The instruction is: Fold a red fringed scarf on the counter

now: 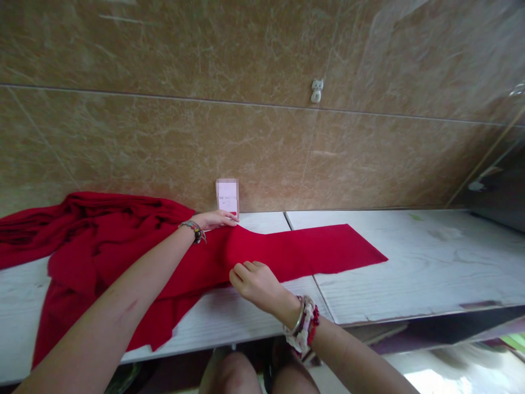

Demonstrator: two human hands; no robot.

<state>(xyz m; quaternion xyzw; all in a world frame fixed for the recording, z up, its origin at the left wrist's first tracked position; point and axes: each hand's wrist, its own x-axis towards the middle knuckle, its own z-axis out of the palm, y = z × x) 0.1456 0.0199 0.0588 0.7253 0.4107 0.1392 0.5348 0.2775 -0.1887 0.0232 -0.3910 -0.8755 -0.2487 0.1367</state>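
Our left hand (215, 219) lies open, seemingly steadying the red cloth (287, 254); our right hand (258, 284) curls nearer us, its grip unclear.

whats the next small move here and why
Probably slide the left hand a little leftward, smoothing as it goes, with the right hand steadying the lower edge: the red cloth lies fairly flat right of the hands but is rumpled and heaped on the left.
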